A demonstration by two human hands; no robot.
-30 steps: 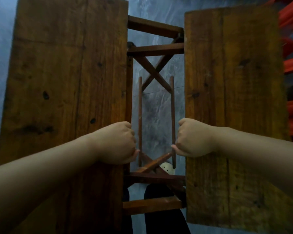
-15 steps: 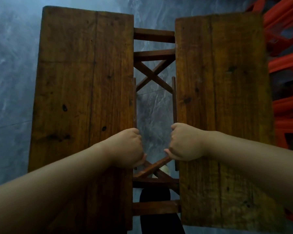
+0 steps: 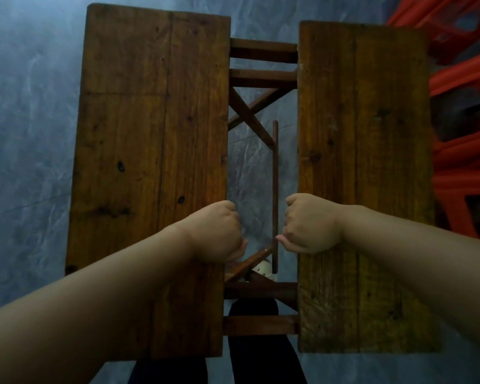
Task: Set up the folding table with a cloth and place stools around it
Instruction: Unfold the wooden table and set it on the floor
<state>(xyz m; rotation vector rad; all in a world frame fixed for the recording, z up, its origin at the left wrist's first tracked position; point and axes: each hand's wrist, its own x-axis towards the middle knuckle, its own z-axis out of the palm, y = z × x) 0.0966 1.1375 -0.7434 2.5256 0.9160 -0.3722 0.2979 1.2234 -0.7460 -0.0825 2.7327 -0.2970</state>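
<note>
Grey-blue marbled floor [image 3: 25, 120] lay behind everything. Wooden folding table [image 3: 150, 134] stood at centre with its two plank leaves apart, and the cross-braced frame [image 3: 261, 79] showed in the gap. Red plastic stools [image 3: 466, 162] sat at the right edge. Lower centre: left hand [image 3: 216, 234] and right hand [image 3: 308, 225], fingers curled, gripped the leaves' inner edges.

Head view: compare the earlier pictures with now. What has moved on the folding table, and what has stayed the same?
The left hand and right hand drew slightly closer together, seemingly narrowing the gap between the left table half and right table half. Both still grip the inner edges; red stools untouched.
</note>
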